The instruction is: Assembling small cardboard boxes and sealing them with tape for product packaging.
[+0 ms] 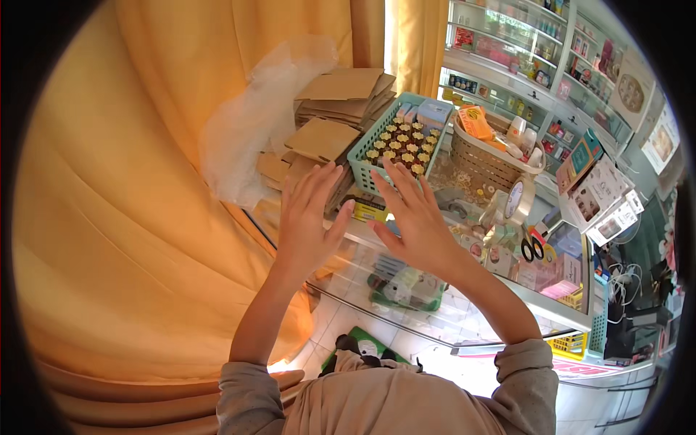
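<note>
Both my hands are raised over the near edge of a glass counter (348,279), palms down and holding nothing. My left hand (308,217) has its fingers spread, nearest to a pile of flattened brown cardboard boxes (322,139). My right hand (413,221) is open too, with fingers stretched toward a mint-green plastic basket (362,172). Small dark bottles with yellow flower-shaped caps (406,145) fill that basket in rows, beside light-blue boxes (433,114). Partly hidden between my hands lies a yellow and black box (368,209).
A beige basket (482,161) holds an orange packet (475,122) and white containers. To the right are a tape dispenser with a roll (518,199), black-handled scissors (532,249) and display cards (598,192). Bubble wrap (243,138) rests against the orange curtain (138,196). Glass shelves (507,43) stand behind.
</note>
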A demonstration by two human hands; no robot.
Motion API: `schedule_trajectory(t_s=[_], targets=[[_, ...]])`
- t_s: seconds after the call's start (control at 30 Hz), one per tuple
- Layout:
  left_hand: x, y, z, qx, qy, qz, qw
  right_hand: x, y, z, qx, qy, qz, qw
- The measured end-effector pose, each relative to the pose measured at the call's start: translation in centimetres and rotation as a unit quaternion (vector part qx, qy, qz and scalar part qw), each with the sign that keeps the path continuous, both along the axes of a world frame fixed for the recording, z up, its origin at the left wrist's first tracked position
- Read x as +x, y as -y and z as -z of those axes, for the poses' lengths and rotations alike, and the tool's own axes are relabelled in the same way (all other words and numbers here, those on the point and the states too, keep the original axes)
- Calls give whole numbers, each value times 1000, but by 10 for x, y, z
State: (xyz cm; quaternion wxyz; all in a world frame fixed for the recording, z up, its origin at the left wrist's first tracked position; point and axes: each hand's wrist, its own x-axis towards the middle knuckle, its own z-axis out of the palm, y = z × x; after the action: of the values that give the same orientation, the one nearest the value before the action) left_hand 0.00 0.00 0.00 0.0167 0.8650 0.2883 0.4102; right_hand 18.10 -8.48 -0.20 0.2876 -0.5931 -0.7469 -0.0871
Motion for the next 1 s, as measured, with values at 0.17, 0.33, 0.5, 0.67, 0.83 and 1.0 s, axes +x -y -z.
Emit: schedule_trajectory(t_s=[0.17, 0.33, 0.5, 0.67, 0.83, 1.0], targets=[[-12, -65, -15, 38, 105, 33, 993, -7, -40, -15, -6, 17, 17, 1000], [-11, -126, -15, -16, 98, 6, 995, -12, -86, -20, 1, 23, 45, 999], [-6, -157, -6, -135, 57, 26, 989, -25, -109, -20, -1, 24, 69, 997], [-12, -168, -13, -208, 87, 100, 969, -29, -112, -21, -56, -37, 58, 996], [-12, -163, -14, -255, 164, 184, 935, -26, -112, -14, -26, -69, 29, 997], [-19, -135, -33, -299, 179, 164, 923, -25, -100, -19, 15, -72, -20, 997]])
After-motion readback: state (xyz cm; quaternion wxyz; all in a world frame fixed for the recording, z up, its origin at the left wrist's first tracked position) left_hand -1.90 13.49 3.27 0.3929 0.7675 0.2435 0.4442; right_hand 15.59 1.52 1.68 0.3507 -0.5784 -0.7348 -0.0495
